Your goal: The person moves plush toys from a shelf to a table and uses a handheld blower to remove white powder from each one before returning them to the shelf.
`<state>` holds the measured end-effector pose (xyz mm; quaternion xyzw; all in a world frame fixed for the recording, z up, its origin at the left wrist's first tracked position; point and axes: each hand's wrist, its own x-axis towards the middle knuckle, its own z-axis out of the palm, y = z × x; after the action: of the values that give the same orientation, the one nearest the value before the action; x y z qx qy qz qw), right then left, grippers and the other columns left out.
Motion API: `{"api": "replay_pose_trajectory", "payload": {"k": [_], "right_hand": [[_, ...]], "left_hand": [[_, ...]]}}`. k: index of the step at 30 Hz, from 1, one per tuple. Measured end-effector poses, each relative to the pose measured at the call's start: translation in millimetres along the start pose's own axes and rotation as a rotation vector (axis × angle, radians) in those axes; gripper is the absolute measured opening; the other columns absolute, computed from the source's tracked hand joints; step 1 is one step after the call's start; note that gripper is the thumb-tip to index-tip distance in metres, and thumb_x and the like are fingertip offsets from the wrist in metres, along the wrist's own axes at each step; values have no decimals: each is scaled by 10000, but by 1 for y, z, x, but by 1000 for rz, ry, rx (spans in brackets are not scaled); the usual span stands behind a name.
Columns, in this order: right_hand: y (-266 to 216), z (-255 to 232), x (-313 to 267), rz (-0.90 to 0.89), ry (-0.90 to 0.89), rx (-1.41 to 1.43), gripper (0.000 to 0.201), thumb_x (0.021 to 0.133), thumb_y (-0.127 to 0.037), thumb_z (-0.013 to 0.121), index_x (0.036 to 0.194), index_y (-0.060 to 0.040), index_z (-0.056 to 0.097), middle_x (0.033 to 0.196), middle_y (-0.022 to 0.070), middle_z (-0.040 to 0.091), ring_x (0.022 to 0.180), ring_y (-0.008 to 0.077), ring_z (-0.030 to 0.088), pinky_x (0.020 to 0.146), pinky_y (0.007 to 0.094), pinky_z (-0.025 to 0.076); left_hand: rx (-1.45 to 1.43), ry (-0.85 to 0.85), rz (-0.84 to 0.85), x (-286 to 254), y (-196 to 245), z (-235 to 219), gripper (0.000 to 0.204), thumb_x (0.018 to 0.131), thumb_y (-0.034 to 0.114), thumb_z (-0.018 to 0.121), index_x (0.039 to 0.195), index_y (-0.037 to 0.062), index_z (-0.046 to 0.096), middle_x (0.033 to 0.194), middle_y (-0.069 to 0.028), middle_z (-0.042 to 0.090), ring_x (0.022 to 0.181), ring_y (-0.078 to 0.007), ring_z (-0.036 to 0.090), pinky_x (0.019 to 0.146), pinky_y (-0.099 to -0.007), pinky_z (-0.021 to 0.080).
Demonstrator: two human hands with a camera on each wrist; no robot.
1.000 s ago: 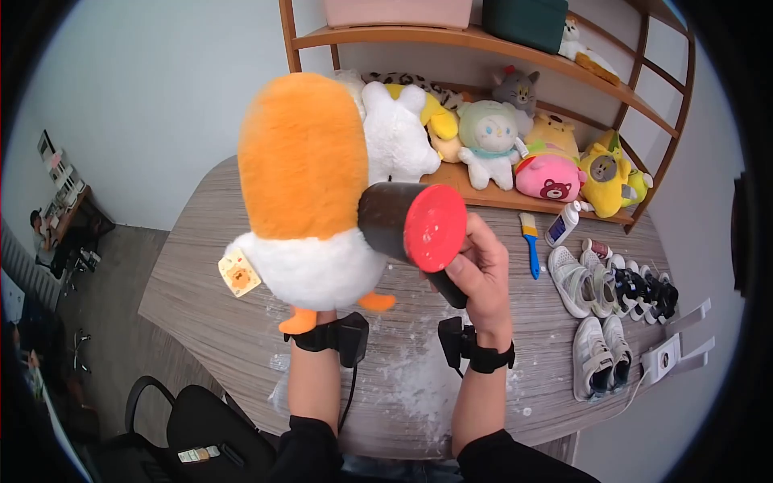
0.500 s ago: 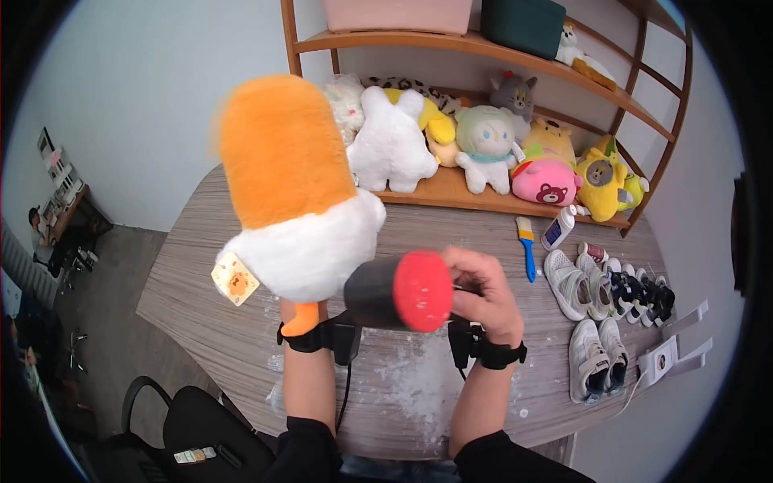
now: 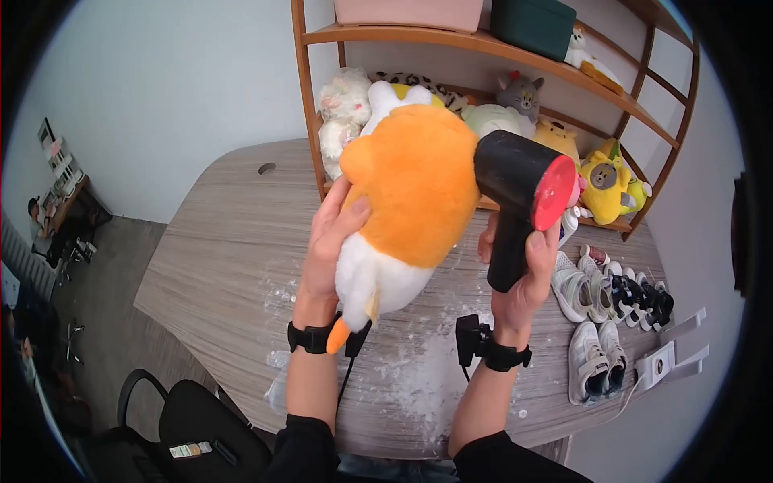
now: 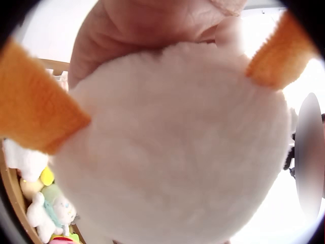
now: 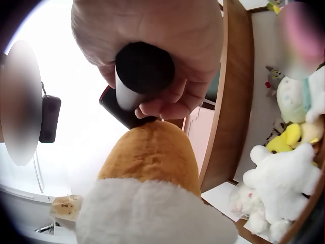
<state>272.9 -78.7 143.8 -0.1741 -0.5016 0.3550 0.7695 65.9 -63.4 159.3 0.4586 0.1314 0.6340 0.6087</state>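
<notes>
An orange and white plush toy (image 3: 419, 185) is held up over the table, tilted, its orange feet low. My left hand (image 3: 328, 241) grips its left side, thumb across the fur; in the left wrist view the white underside (image 4: 172, 147) fills the middle, with the hand (image 4: 152, 30) behind it. My right hand (image 3: 527, 278) holds the handle of a black hair dryer (image 3: 511, 169) with a red end, its nozzle against or very close to the orange fur. In the right wrist view, fingers (image 5: 167, 104) curl round the black handle (image 5: 144, 68), above the plush (image 5: 152, 152).
A wooden shelf (image 3: 483, 44) with several plush toys stands behind the table (image 3: 217, 217). Several shoes (image 3: 592, 362) and a white bracket-like object (image 3: 660, 366) are at the right. White residue marks the table's front. A black chair (image 3: 201, 419) stands at the lower left.
The plush has moved right and turned, its orange top now leaning right. My left hand shows at its side. The dryer has risen and moved right, its handle now lower and upright.
</notes>
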Motion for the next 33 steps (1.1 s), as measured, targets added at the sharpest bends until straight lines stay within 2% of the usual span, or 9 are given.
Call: {"api": "replay_pose_trajectory", "payload": {"k": [4, 13, 16, 18, 22, 24, 26, 28, 33], "right_hand": [[-1, 4, -2, 36, -1, -24, 409, 921, -265, 557, 1244, -27, 479, 1008, 144, 604, 704, 164, 592, 555, 262, 474], [5, 7, -3, 65, 23, 59, 496, 907, -319, 545, 1289, -16, 455, 982, 149, 600, 650, 161, 565, 527, 261, 451], [6, 5, -4, 70, -51, 67, 512, 895, -313, 554, 1294, -9, 449, 1002, 153, 596, 637, 168, 563, 517, 266, 447], [3, 10, -3, 65, -40, 16, 594, 911, -382, 546, 1341, -1, 396, 910, 165, 583, 619, 170, 533, 497, 270, 422], [5, 7, -6, 103, -90, 51, 672, 896, -420, 570, 1364, 17, 368, 892, 186, 587, 605, 184, 526, 488, 281, 412], [6, 7, -9, 88, -110, 114, 568, 891, -336, 583, 1320, -2, 418, 985, 167, 591, 640, 187, 572, 507, 276, 449], [4, 9, -11, 91, -126, 160, 518, 892, -293, 597, 1303, -17, 442, 1034, 157, 593, 676, 189, 609, 525, 272, 477], [3, 10, -12, 85, -129, 162, 523, 894, -298, 596, 1307, -19, 439, 1037, 157, 594, 678, 186, 608, 529, 268, 477], [9, 15, -10, 65, -59, 144, 512, 905, -304, 577, 1310, -24, 438, 1046, 160, 595, 682, 177, 597, 534, 263, 474]], "left_hand": [[-18, 107, 24, 1, -6, 6, 618, 934, 231, 618, 1441, -27, 377, 1360, -154, 525, 1232, -206, 530, 1024, -323, 426], [-125, 82, -37, -2, -15, -9, 640, 963, 252, 564, 1498, -3, 323, 1396, -131, 513, 1239, -201, 525, 1038, -312, 411], [-143, 61, -32, -4, -16, -13, 639, 968, 256, 551, 1507, 6, 316, 1409, -121, 508, 1240, -198, 523, 1041, -314, 409], [-157, 37, -9, -3, -17, -18, 634, 971, 256, 549, 1508, 8, 321, 1413, -117, 507, 1245, -196, 518, 1045, -313, 405], [-115, 85, 95, -7, -30, -33, 514, 984, 240, 543, 1427, 4, 432, 1312, -108, 577, 1179, -189, 559, 991, -305, 446], [-197, 94, 83, -5, -54, -68, 400, 991, 205, 540, 1334, 0, 519, 1215, -93, 627, 1095, -175, 600, 926, -303, 487], [-143, 156, 134, -8, -63, -75, 287, 996, 163, 538, 1226, -2, 586, 1114, -69, 660, 993, -154, 630, 850, -300, 520], [97, 284, 279, -15, -59, -61, 196, 999, 122, 536, 1121, -2, 626, 1021, -43, 676, 889, -132, 644, 774, -296, 541], [75, 286, 238, -13, -64, -62, 214, 1008, 124, 530, 1137, -10, 636, 1021, -37, 673, 884, -117, 640, 777, -292, 540]]}}
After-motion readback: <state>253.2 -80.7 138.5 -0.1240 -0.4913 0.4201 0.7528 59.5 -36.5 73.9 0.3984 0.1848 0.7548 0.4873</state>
